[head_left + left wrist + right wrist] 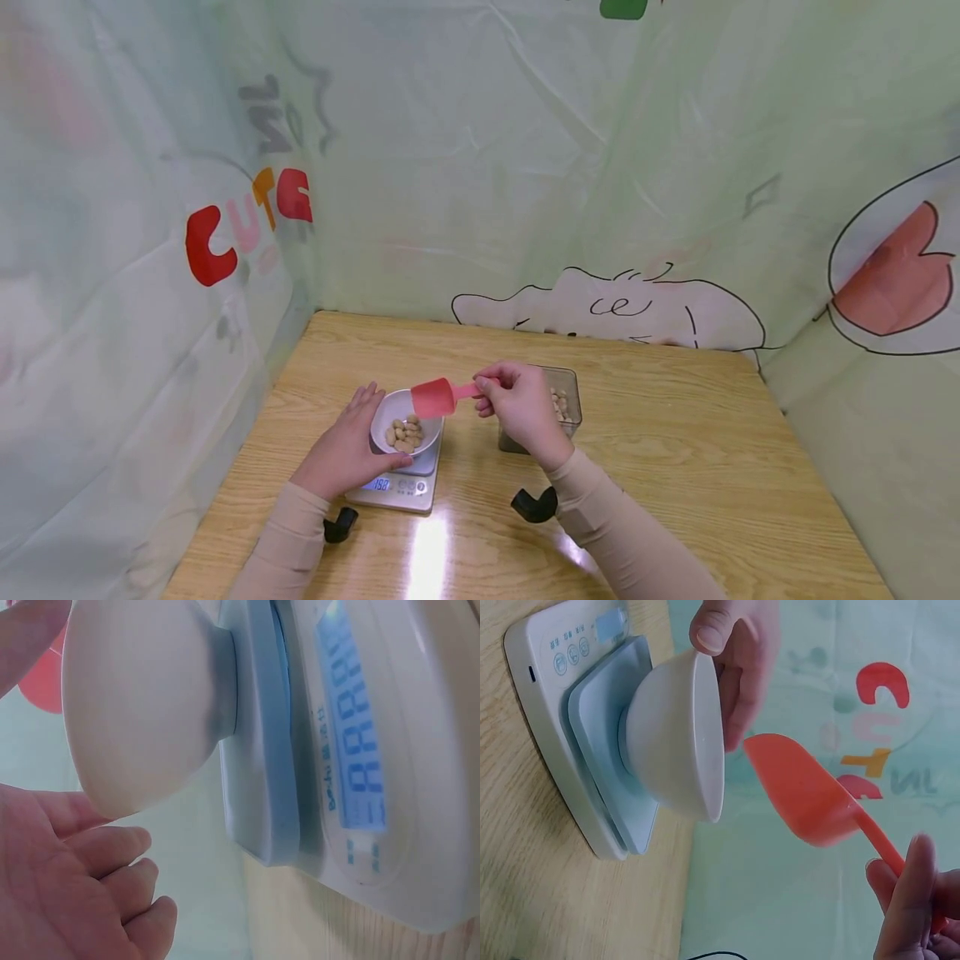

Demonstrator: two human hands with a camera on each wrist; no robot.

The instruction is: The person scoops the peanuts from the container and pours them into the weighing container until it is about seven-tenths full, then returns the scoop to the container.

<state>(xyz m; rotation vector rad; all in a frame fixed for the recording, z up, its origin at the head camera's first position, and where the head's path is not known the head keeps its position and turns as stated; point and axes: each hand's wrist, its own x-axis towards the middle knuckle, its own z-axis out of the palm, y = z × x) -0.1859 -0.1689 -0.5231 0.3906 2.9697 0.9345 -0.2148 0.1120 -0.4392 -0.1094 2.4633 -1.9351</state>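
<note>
A white bowl (381, 433) with several tan, oval nuts (405, 435) inside stands on a digital kitchen scale (411, 492). My left hand (348, 446) holds the bowl's rim between thumb and index finger, its other fingers loosely bent in the left wrist view. The pink-red scoop (810, 796) is held by its handle in my right hand (521, 408). Its head hangs over the bowl's right side, apart from the rim in the right wrist view. What the scoop contains is hidden. The scale's display (356, 727) is lit, its digits hard to read.
Behind my right hand is a dark translucent square container (576, 400) with more nuts, partly hidden. All stand on a wooden table (675, 467). Pale printed curtains (465, 167) close off the back and both sides. Black curved pieces (535, 505) stick out by both wrists.
</note>
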